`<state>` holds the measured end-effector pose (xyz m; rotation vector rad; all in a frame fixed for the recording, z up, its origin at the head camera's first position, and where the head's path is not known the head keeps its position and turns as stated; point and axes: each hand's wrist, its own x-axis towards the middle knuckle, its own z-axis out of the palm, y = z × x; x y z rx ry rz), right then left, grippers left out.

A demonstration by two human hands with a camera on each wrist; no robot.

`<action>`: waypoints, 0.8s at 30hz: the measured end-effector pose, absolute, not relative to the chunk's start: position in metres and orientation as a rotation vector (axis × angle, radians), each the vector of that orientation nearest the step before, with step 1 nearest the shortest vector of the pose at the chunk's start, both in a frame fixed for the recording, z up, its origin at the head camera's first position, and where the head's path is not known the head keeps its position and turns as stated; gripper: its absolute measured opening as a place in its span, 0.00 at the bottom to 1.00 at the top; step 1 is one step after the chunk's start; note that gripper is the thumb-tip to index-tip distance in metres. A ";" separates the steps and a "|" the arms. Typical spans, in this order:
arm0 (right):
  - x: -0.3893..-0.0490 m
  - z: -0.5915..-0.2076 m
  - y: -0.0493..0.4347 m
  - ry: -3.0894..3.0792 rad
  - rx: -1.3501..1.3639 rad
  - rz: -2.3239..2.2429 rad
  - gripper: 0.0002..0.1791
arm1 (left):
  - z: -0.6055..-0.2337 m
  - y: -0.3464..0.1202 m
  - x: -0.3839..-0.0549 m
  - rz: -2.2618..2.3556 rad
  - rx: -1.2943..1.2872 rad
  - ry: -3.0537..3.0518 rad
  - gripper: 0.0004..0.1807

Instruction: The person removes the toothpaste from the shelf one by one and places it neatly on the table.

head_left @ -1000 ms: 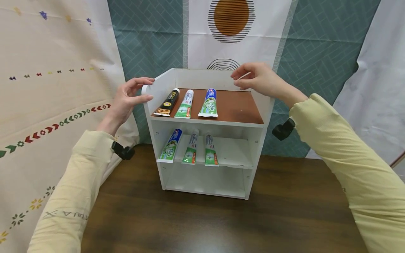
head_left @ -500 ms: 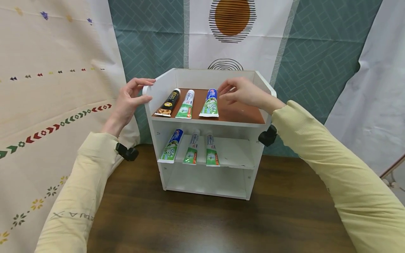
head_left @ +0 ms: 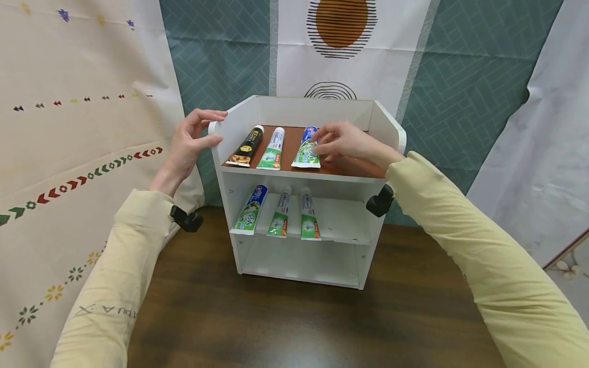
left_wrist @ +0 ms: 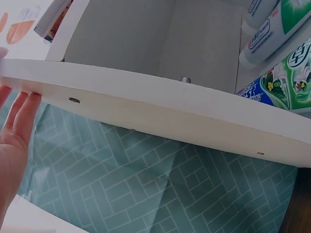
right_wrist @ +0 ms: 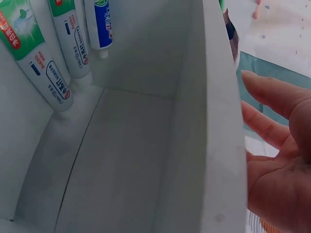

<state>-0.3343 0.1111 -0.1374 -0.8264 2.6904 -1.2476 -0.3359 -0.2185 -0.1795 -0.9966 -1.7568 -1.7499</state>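
Note:
A white three-level shelf stands on the table with toothpaste tubes on two levels. My left hand holds the upper edge of its left side panel, fingers on the outside and thumb toward the front. On the brown top level my right hand is at the right side of a blue-and-green toothpaste tube, thumb and fingertips over its edge; whether they press it is unclear. Left of that lie a white-and-green toothpaste tube and a black toothpaste tube. In the right wrist view the right hand's fingers look loosely spread.
The middle level bears a blue-and-green tube and two white-and-green tubes, their ends near the front edge. A dark wooden table lies below. Patterned cloths hang behind and at the sides.
My right hand has come down and left from above the shelf's back right to the blue-and-green tube on top. My left hand stays on the side panel; the tubes keep their places.

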 end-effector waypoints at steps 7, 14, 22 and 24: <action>-0.337 -0.137 0.105 2.747 -0.778 -1.123 0.25 | -0.181 -0.216 -0.338 -1.754 -0.994 -1.747 0.16; -0.333 -0.125 0.089 2.718 -0.575 -1.070 0.28 | -0.180 -0.217 -0.336 -1.760 -0.993 -1.735 0.16; -0.331 -0.119 0.085 2.613 -0.452 -1.174 0.28 | -0.179 -0.218 -0.337 -1.758 -0.973 -1.741 0.15; -0.332 -0.121 0.090 2.579 -0.464 -1.192 0.28 | -0.180 -0.216 -0.338 -1.763 -0.968 -1.751 0.15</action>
